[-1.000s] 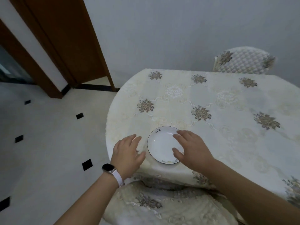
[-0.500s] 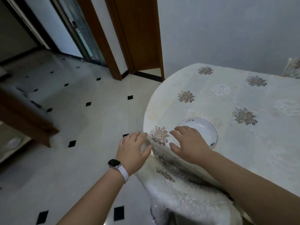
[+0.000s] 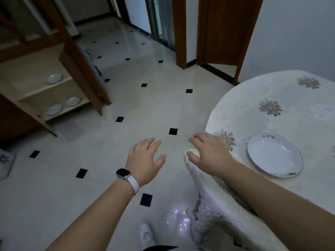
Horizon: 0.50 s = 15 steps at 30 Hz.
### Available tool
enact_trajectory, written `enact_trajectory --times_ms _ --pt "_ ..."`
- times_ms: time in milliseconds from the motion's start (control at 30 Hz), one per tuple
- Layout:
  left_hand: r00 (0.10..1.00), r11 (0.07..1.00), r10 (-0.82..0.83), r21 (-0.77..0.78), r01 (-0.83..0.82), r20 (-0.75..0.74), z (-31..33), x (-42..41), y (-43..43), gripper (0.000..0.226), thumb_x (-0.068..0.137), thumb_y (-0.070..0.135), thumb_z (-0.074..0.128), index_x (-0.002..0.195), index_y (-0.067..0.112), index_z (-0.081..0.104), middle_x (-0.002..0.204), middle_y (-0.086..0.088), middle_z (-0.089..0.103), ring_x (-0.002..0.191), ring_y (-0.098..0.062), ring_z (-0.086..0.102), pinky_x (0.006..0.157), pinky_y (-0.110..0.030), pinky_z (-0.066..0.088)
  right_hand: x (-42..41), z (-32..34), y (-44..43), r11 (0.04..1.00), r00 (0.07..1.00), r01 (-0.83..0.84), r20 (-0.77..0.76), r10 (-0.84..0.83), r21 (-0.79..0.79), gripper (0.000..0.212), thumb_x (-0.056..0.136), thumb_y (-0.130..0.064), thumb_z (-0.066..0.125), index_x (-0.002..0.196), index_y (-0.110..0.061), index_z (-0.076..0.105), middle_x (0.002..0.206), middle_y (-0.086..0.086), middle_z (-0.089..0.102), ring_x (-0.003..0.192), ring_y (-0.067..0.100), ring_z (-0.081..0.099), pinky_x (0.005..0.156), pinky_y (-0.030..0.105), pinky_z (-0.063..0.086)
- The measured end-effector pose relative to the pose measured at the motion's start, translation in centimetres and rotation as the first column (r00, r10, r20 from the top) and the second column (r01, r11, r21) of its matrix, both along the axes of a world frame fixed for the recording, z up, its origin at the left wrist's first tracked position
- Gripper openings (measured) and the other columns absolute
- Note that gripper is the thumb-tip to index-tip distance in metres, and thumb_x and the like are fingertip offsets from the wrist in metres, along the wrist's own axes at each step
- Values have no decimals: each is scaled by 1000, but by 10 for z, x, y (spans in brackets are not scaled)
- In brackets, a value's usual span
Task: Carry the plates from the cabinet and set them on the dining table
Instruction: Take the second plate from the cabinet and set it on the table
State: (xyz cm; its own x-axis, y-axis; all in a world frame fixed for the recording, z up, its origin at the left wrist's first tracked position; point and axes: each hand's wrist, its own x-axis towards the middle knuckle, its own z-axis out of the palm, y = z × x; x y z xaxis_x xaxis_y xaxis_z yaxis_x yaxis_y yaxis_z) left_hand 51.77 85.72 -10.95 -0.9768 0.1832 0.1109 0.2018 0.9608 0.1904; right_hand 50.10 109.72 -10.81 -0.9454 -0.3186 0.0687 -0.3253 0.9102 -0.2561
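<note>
Plate (image 3: 274, 156) marked "Life" lies flat on the bench (image 3: 290, 109), just right of the right hand (image 3: 211, 155), whose fingers (image 3: 201, 138) are spread at the bench edge and hold nothing. The left hand (image 3: 145, 161) spreads its fingers over the floor (image 3: 145, 105). Beyond them, three plates (image 3: 54, 78) sit in the cabinet (image 3: 36, 66).

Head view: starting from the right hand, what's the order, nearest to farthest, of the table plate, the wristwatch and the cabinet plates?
1. Table plate, just to the right of the right hand.
2. Wristwatch, farther off to its left.
3. Cabinet plates, far away at the left of the view.
</note>
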Motion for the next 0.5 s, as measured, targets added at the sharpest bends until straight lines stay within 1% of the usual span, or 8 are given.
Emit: enact_trajectory --times_ms 133,267,400,500 --pt "998 998 59 15 -59 7 -7 2 -58 59 85 55 37 132 22 55 137 -4 54 126 -23 48 105 -42 34 -16 -3 -60 996 997 -76 20 75 46 52 90 -51 45 132 -21 55 136 1 54 128 24 46 105 37 31" --pt "994 994 103 29 -104 22 -16 -5 -132 57 86 54 38 130 22 56 135 -5 56 124 -25 50 104 -44 37 -34 -2 -137 992 993 -116 16 115 45 51 90 -50 46 130 -20 57 132 1 56 124 24 49 102 36 34" --pt "986 985 161 56 -163 29 -25 -18 -211 58 85 55 38 129 22 57 135 -5 56 123 -25 51 103 -44 38 -55 -4 -220 984 986 -165 52 162 64 50 93 -48 47 135 -21 52 138 1 51 131 24 42 109 35 26" --pt "979 977 199 72 -201 34 -32 -26 -273 59 86 55 37 130 22 56 136 -6 55 125 -25 49 103 -44 36 -72 -6 -283 978 979 -196 66 191 69 51 94 -49 46 136 -21 51 140 1 51 131 24 42 110 38 28"
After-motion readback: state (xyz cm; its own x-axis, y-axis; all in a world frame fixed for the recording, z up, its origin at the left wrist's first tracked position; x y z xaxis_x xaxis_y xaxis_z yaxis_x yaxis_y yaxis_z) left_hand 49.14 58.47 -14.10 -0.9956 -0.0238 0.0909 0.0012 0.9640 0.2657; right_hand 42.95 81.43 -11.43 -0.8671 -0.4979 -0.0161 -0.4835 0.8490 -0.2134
